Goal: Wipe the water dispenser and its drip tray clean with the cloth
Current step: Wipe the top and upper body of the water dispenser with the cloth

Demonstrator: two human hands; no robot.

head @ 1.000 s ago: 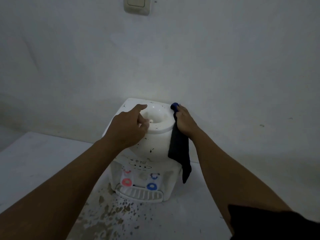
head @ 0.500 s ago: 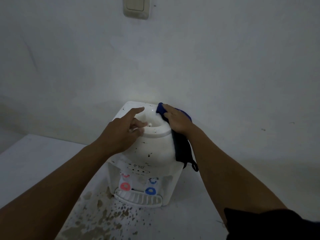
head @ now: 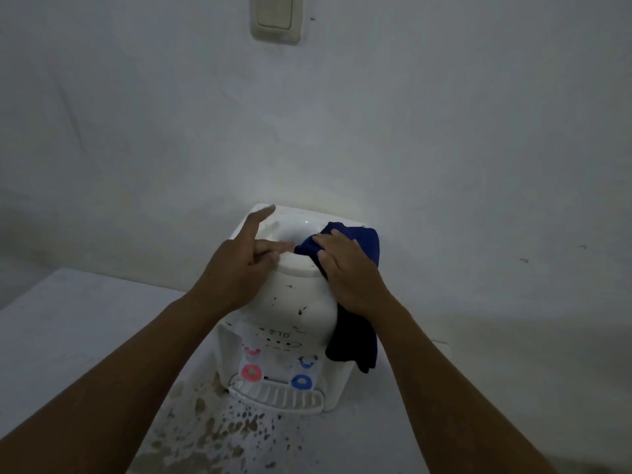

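A small white water dispenser (head: 294, 302) stands on a white counter against the wall, speckled with dark spots. Its ribbed drip tray (head: 277, 395) sits at the front under a red tap (head: 252, 372) and a blue tap (head: 301, 381). My right hand (head: 349, 268) presses a dark blue cloth (head: 355, 340) over the right rim of the top bowl; the cloth's tail hangs down the right side. My left hand (head: 242, 265) rests on the left rim with its fingers spread, the index finger pointing to the back.
The counter (head: 85, 336) in front of the dispenser is spattered with brown stains (head: 219, 429). A white wall (head: 444, 148) stands directly behind, with a light switch (head: 276, 18) high up. The counter's right edge lies close to the dispenser.
My right hand slid the cloth from the outer right side up over the rim and into the bowl. My left hand stayed on the left rim, fingers spreading wider.
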